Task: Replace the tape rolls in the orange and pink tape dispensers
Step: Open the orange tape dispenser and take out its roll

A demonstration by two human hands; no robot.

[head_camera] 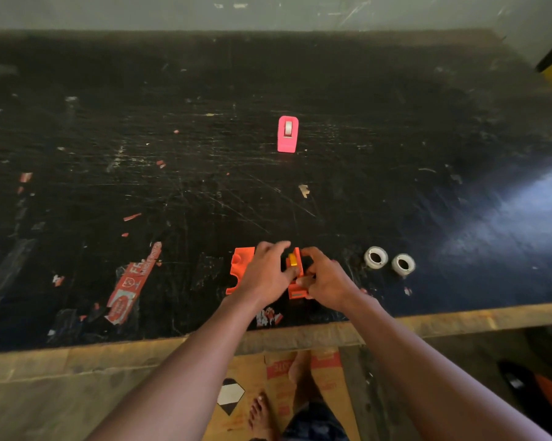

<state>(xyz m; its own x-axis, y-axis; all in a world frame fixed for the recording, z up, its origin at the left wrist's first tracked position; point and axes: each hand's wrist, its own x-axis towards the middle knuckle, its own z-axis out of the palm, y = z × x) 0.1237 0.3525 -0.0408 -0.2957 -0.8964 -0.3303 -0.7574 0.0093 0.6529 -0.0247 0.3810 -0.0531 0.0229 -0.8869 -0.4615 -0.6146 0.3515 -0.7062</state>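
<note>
The orange tape dispenser is taken apart near the table's front edge. One flat orange half [240,267] lies on the table, partly under my left hand [266,275]. The other orange half [295,275], with a yellow-orange roll or hub inside it, stands between my hands. My left hand's fingers curl onto it from the left and my right hand [324,280] pinches it from the right. The pink tape dispenser [287,134] stands alone further back, a roll in it. Two white tape rolls [376,257] [403,264] lie right of my right hand.
The black tabletop [395,154] is scratched, with scraps of red tape and a torn red label [131,284] at the front left. Its wooden front edge [77,354] runs below my forearms. A wall stands behind the table.
</note>
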